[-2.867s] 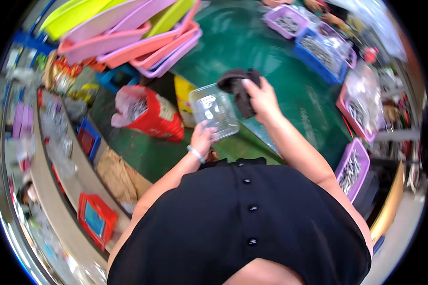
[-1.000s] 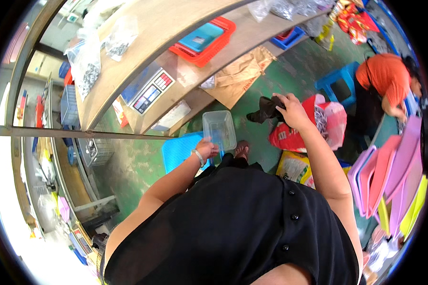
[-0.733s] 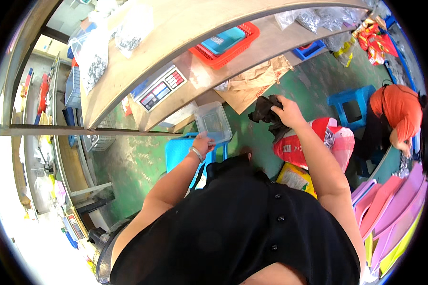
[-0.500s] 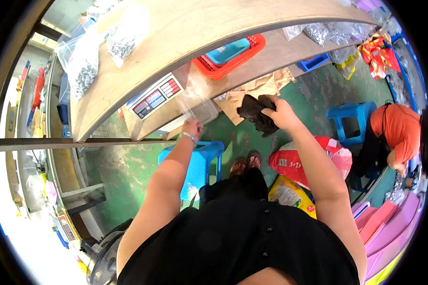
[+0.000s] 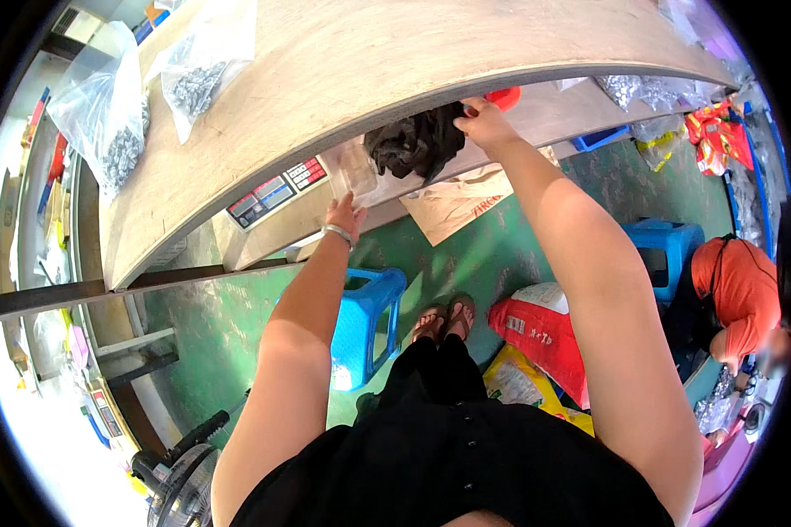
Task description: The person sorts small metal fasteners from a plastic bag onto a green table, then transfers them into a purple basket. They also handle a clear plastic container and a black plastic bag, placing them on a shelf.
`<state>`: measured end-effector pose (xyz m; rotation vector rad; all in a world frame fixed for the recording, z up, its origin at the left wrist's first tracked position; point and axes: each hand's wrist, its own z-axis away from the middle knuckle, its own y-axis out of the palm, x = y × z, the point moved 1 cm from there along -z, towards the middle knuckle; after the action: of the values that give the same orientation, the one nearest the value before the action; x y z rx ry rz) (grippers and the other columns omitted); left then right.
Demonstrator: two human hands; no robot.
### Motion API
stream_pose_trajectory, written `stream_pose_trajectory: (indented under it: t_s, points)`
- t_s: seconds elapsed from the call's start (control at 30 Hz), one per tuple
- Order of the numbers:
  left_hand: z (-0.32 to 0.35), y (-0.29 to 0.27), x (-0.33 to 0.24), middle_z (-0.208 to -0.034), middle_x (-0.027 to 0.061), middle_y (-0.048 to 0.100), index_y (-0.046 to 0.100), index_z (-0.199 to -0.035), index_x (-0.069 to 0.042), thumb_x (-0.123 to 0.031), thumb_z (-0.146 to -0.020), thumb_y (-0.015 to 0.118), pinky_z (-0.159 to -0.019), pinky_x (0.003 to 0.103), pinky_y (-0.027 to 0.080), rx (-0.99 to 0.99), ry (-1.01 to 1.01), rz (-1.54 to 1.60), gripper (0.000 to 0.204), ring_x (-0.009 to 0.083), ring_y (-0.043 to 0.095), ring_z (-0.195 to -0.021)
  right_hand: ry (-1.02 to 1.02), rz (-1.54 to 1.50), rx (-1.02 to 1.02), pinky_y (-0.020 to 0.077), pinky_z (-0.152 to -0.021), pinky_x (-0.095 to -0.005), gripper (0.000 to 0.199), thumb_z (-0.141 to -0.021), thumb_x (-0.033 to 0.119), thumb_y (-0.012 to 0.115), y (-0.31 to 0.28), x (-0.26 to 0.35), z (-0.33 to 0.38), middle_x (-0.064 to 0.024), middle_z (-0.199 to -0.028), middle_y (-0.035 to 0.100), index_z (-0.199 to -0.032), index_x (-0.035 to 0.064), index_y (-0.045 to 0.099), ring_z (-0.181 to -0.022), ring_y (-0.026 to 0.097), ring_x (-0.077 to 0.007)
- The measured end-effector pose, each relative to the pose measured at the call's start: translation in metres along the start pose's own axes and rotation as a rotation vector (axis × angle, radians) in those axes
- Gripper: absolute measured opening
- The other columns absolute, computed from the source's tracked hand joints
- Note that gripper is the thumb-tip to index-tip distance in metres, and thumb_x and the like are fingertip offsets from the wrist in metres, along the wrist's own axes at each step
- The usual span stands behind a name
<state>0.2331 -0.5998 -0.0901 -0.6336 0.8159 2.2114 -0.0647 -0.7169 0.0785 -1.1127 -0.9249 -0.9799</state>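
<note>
My right hand (image 5: 486,128) reaches under the upper shelf's edge, its fingers closed on a dark, crumpled bundle (image 5: 417,145). Whether this bundle is cloth or a bag I cannot tell. It hangs over the lower shelf and covers part of what lies behind. My left hand (image 5: 346,216), with a band at the wrist, is open at the lower shelf's front edge, fingers stretched out. Just beyond its fingertips a clear plastic box (image 5: 353,167) rests beside a digital scale (image 5: 277,189).
Bags of small metal parts (image 5: 198,86) lie on the upper shelf (image 5: 360,61). A blue stool (image 5: 366,329) stands by my legs. Red (image 5: 536,338) and yellow (image 5: 523,378) sacks lie to the right. A person in orange (image 5: 736,294) bends beside another stool. Brown paper (image 5: 457,202) sticks out below the shelf.
My right hand has carried the dark bundle up and left to the lower shelf. The clear box has gone in next to the scale, and my left hand's fingers have opened.
</note>
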Motion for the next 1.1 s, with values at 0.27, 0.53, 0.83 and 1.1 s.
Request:
stream_pose_trajectory:
  t_s: [0.27,0.53,0.83,1.1]
  points:
    - [0.021,0.011,-0.007,-0.126,0.0226,0.035,0.034,-0.127,-0.006,-0.024,-0.087,0.054,-0.082,0.042,0.050,-0.158,-0.080,-0.047,0.048,0.0319,0.051,-0.098,-0.105,0.635,-0.076,0.0445,-0.084,-0.0373,0.037,-0.070,0.021,0.065,0.022,0.019,-0.008,-0.0179,-0.099,0.061,-0.100,-0.0002,0.059,-0.097,0.056,-0.0310]
    - [-0.018,-0.004,0.003,-0.108,0.0246,0.051,0.039,-0.113,0.006,-0.013,-0.091,0.039,-0.082,0.043,0.051,-0.014,-0.027,-0.145,0.029,0.0346,0.053,-0.100,-0.176,0.864,-0.075,0.0409,-0.089,-0.0393,0.035,-0.070,0.016,0.059,0.012,-0.007,-0.027,-0.0189,-0.109,0.056,-0.101,-0.0001,0.059,-0.104,0.050,-0.0328]
    - [0.028,0.023,-0.003,-0.099,0.0200,0.055,0.044,-0.102,0.003,-0.017,-0.091,0.040,-0.077,0.041,0.051,-0.225,-0.073,0.051,0.023,0.0310,0.057,-0.089,-0.375,0.649,-0.595,0.0333,-0.093,-0.0456,0.043,-0.070,0.004,0.054,-0.038,-0.038,0.015,-0.0205,-0.117,0.048,-0.113,0.0048,0.052,-0.111,0.040,-0.0373]
    - [0.077,-0.063,0.083,-0.066,0.0087,0.057,0.053,-0.088,-0.008,-0.017,-0.085,0.054,-0.047,0.031,0.048,0.079,-0.143,-0.188,0.010,0.0200,0.055,-0.054,0.559,0.743,-0.013,0.0443,-0.083,-0.0440,0.028,-0.075,0.023,0.056,-0.051,-0.234,0.284,-0.0245,-0.098,0.059,-0.093,0.0005,0.061,-0.095,0.055,-0.0405]
